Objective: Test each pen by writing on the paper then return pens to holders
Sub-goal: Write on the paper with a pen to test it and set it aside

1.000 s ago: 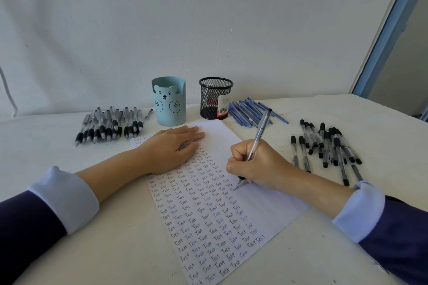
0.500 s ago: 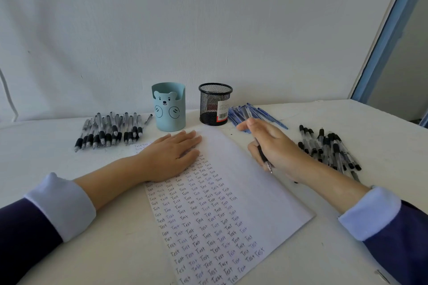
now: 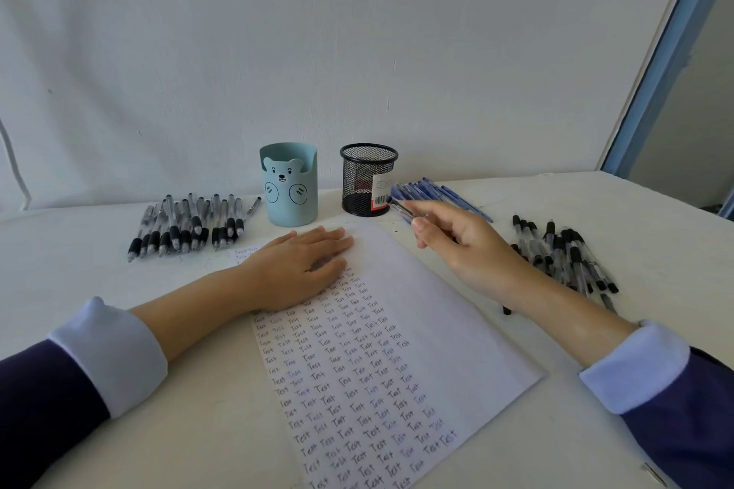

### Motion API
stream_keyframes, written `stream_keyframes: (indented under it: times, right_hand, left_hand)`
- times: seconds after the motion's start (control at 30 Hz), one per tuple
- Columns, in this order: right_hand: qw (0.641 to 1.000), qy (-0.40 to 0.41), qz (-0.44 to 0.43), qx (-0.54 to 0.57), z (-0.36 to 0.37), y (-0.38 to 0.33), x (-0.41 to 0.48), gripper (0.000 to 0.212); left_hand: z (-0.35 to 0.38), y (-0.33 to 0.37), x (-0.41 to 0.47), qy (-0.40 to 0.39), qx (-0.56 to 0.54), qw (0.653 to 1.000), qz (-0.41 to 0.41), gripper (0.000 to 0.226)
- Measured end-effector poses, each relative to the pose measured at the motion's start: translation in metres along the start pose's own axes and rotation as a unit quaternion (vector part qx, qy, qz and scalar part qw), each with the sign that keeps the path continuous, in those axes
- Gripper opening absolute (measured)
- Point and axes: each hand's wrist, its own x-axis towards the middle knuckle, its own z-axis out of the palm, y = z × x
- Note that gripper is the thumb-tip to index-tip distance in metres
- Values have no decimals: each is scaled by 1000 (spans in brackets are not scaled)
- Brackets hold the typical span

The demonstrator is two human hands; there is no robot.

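a clear black-tipped pen point(image 3: 405, 209) is being pinched between the thumb and curled fingers of the right hand point(image 3: 456, 246), which is being held above the far right corner of the paper point(image 3: 437, 329). the pen's dark end is being pointed at the base of the black mesh holder point(image 3: 367, 179), just beside its label; whether it is touching cannot be told. the paper is being pressed flat by the left hand point(image 3: 302, 266), fingers straight, near its far left edge. rows of "test" are being shown down the left half, the right half being left bare. the blue bear holder point(image 3: 289, 187) is being kept just left of the mesh one, a gap lying between them. blue pens point(image 3: 437, 191) are being kept behind the right hand, black pens point(image 3: 564, 250) right of it, and grey-black pens point(image 3: 186, 224) far left. bare table point(image 3: 655, 210) is being left near the right edge.
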Motion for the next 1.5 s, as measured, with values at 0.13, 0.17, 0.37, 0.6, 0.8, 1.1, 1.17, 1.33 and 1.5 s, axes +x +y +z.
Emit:
stream_keyframes:
  times: [0.13, 0.17, 0.37, 0.6, 0.8, 1.1, 1.17, 1.33, 1.5]
  right_hand:
    - [1000, 22, -6, 5, 0, -2, 0, 9]
    - [1000, 24, -16, -3, 0, -3, 0, 9]
    - [999, -18, -31, -31, 2, -1, -2, 11]
    - [976, -146, -69, -148, 20, 9, -7, 23]
    - [963, -31, -25, -268, -12, 12, 5, 26]
    - [713, -93, 262, -643, -61, 4, -3, 53]
    - [728, -103, 248, -630, -56, 2, -3, 47]
    - [856, -10, 117, -504, -44, 6, -2, 36]
    - [950, -25, 31, -310, -32, 4, 0, 16]
  left_hand:
    - [-2, -1, 1, 4, -2, 1000, -12, 50]
    - [-2, -1, 1, 3, -1, 1000, -12, 50]
    - [-1, -7, 2, 12, -11, 1000, -4, 51]
    - [-3, -12, 4, 21, -56, 998, 4, 57]
    - [-6, -2, -4, 84, -108, 990, 39, 77]
    - [-11, 27, -12, 31, -229, 970, 74, 25]
    - [-14, 27, -12, 33, -305, 950, 55, 18]
    - [-38, 17, -11, 87, -571, 816, -10, 26]
    - [-67, -16, -11, 197, -679, 705, -65, 31]
